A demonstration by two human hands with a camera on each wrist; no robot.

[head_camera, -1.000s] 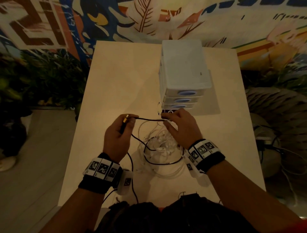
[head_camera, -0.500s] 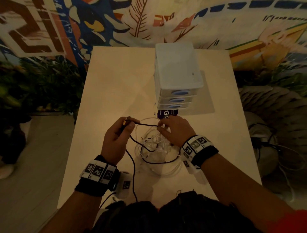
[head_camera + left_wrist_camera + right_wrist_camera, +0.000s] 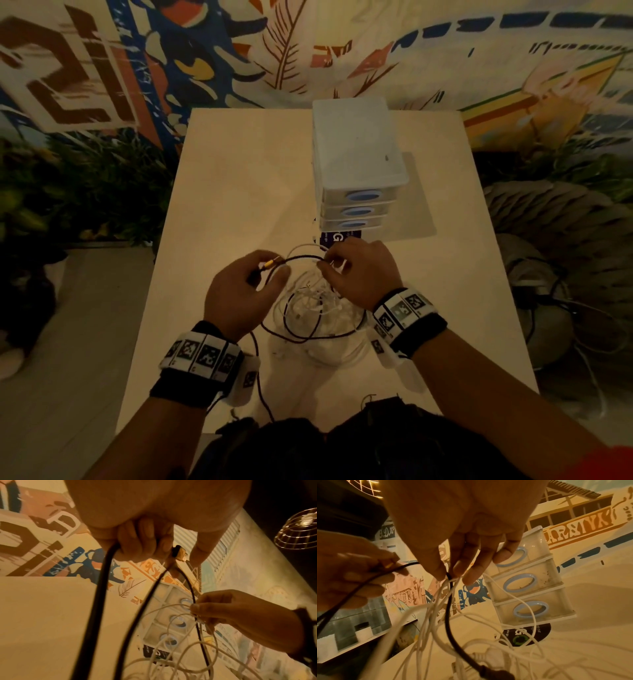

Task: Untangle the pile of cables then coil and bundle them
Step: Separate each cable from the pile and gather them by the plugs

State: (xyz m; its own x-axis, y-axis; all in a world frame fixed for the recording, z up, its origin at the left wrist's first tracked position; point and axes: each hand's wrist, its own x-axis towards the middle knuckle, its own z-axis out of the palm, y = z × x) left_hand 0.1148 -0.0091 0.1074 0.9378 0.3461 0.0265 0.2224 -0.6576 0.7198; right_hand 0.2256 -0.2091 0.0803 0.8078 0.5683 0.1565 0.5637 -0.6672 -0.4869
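Note:
A tangle of thin white cables [image 3: 317, 306] lies on the pale table [image 3: 239, 178] between my hands, with a black cable [image 3: 301, 337] looped through it. My left hand [image 3: 239, 291] grips the black cable near its gold-tipped plug [image 3: 269, 264], which juts from the curled fingers [image 3: 137, 545] beside the plug [image 3: 180, 553]. My right hand [image 3: 356, 270] pinches the black cable [image 3: 448, 601] together with several white strands [image 3: 436, 599] between thumb and fingertips [image 3: 471, 577]. Both hands hover above the pile, about a palm's width apart.
A white three-drawer box [image 3: 356, 171] with blue oval handles stands just beyond my right hand, with a dark round sticker [image 3: 523, 634] on the table at its foot. The black cable trails off the near table edge [image 3: 263, 401]. More cords lie on the floor at right [image 3: 555, 308].
My two hands have come closer together, and the black cable between them now arcs upward. The right hand has shifted its pinch along the strands.

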